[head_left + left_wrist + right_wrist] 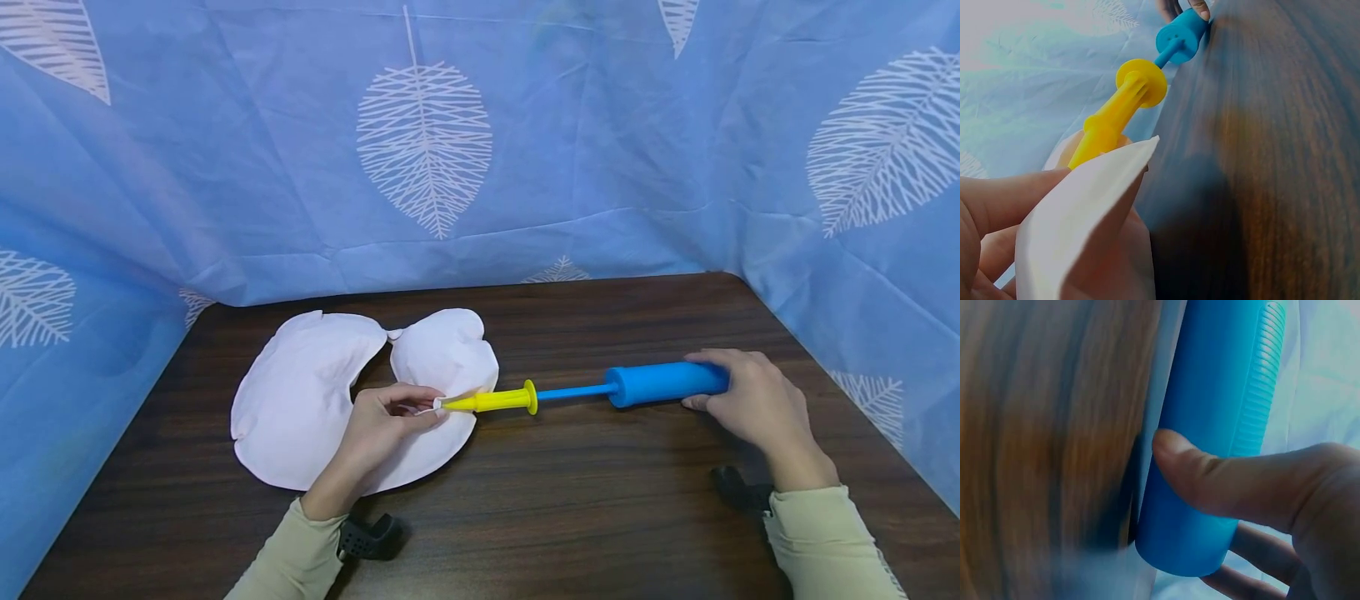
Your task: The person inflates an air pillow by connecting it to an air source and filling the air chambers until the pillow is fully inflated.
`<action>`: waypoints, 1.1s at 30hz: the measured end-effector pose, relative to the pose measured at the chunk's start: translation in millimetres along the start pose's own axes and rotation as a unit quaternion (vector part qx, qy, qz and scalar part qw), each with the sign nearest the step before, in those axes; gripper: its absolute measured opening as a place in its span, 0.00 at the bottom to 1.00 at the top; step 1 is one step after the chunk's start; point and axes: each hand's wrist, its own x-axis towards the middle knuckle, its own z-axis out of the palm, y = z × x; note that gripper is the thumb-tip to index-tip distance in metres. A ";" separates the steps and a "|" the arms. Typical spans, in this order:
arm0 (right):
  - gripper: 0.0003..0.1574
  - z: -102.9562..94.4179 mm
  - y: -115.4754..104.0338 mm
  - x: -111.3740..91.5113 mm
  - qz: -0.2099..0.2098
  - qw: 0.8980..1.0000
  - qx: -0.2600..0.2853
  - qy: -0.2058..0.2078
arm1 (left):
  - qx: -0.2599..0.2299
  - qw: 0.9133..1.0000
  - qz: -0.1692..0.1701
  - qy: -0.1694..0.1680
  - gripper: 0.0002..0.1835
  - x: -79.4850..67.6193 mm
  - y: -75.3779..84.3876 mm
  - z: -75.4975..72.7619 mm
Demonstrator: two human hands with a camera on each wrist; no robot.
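Note:
A puffy white inflatable neck pillow [288, 408] lies on the left half of the table, curved round with its two ends close together at the back. My left hand [382, 425] pinches its small valve [438, 403], where the tip of a yellow nozzle [501, 401] meets it. The nozzle belongs to a hand pump, whose blue rod [573, 392] stands drawn out of the blue barrel [652, 384]. Around the barrel's far right end my right hand [761, 404] is gripped. In the right wrist view the thumb [1210, 484] lies across the barrel, with fingers behind it.
The dark wood-grain table [570, 517] has rounded back corners. Blue cloth [600, 125] with white leaf prints hangs behind it and along both sides. A black wrist device [367, 537] is on the left wrist, another [738, 487] on the right.

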 end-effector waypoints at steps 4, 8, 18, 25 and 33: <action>0.38 -3.0 8.8 -0.7 0.018 1.000 -0.007 0.005 | 0.002 1.000 -0.005 0.003 0.12 -0.2 0.6 -0.6; 0.38 -3.8 9.1 0.6 0.022 1.000 -0.007 0.001 | 0.005 1.000 -0.008 0.003 0.12 -0.4 0.4 -1.2; 0.35 3.6 -2.4 -1.1 -0.016 0.999 -0.004 0.029 | 0.002 1.000 -0.010 0.018 0.12 0.5 -0.9 -4.6; 0.35 7.7 -5.2 -0.5 -0.033 0.998 -0.007 0.043 | -0.012 0.999 -0.020 0.028 0.13 1.3 -1.3 -7.2; 0.36 7.7 -11.4 0.6 -0.046 0.999 0.011 0.027 | -0.014 0.999 -0.018 0.024 0.12 0.5 -0.4 -5.2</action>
